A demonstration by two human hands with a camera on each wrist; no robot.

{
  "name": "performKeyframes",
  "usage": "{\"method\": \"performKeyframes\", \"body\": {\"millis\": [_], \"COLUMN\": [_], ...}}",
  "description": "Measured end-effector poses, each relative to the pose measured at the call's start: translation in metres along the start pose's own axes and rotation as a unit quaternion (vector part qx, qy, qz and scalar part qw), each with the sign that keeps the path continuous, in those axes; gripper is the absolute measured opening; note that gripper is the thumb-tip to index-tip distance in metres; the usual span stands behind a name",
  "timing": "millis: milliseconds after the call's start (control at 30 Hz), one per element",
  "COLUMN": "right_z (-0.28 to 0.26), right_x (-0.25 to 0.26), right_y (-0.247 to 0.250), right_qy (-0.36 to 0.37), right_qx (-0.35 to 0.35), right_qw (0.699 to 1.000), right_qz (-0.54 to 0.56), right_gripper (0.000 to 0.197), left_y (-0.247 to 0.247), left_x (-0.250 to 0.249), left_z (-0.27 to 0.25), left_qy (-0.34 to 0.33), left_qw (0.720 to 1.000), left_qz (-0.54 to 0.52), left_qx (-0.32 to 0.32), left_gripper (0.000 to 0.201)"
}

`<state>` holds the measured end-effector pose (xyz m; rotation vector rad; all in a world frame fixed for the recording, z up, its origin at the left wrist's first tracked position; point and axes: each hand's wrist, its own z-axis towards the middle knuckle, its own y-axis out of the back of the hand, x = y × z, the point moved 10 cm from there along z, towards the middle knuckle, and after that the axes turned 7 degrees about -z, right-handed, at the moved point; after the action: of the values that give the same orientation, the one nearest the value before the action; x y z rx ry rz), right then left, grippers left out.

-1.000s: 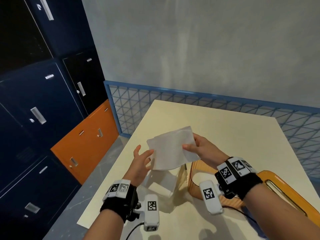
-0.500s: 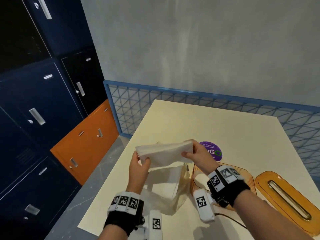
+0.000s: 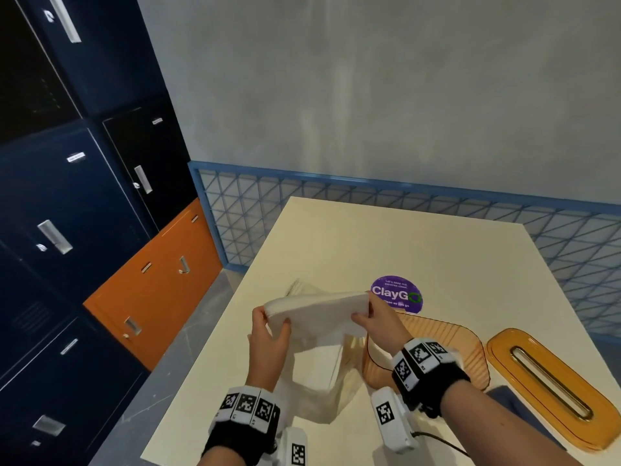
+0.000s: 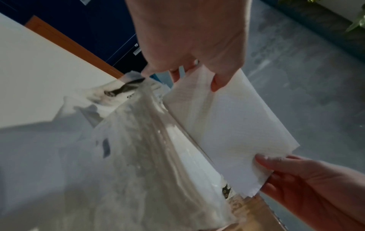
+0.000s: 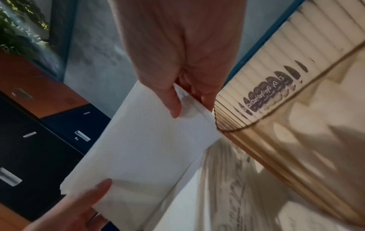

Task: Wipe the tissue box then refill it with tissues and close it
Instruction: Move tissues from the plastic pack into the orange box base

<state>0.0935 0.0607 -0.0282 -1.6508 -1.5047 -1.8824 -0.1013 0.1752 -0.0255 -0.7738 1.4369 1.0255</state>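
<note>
A white stack of tissues (image 3: 319, 312) hangs level above the table, held at both ends. My left hand (image 3: 268, 331) pinches its left end; my right hand (image 3: 373, 317) pinches its right end. The wrist views show the same stack of tissues (image 4: 223, 123) (image 5: 142, 150) with thumbs on top and fingers beneath. Under it lies a crumpled clear plastic wrapper (image 3: 322, 375). The ribbed amber tissue box (image 3: 467, 351) stands open just right of my right hand. Its amber lid (image 3: 551, 388), with a long slot, lies flat further right.
A purple round sticker (image 3: 396, 294) is on the cream table (image 3: 403, 237) behind the box. Dark blue and orange lockers (image 3: 100, 230) stand left. A blue mesh fence (image 3: 336, 203) runs behind the table. A dark blue cloth (image 3: 514, 401) lies under my right forearm.
The tissues went from upright in my right hand alone to lying level, gripped at both ends. My left hand closed on the left end.
</note>
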Motion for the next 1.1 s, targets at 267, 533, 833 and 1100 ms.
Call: {"method": "performKeyframes", "body": {"millis": [267,533,833,1100], "right_z": [-0.008,-0.056,-0.057,-0.059], "right_x": [-0.002,-0.075,-0.122,-0.115], "right_y": [0.069,0.14,0.119,0.107], "right_qy": [-0.038,-0.152,-0.229,-0.207], "right_qx": [-0.079,-0.09,-0.035,-0.007], "right_qw": [0.995,0.984,0.944,0.905], "right_qz": [0.055,-0.031,-0.236,-0.371], "right_gripper": [0.018,0.024,0.034,0.036], "left_y": [-0.04,-0.144,-0.199,-0.207], "left_x": [-0.061,-0.034,-0.025,-0.029], "left_z": [0.014,-0.008,-0.028,-0.034], "left_qy": [-0.052,0.049,-0.112,-0.152], "left_qw": [0.998,0.981,0.849,0.798], "left_qz": [-0.009,0.075,0.461,0.538], "left_qx": [0.038,0.173,0.232,0.227], "left_gripper": [0.009,0.019,0.022,0.03]}}
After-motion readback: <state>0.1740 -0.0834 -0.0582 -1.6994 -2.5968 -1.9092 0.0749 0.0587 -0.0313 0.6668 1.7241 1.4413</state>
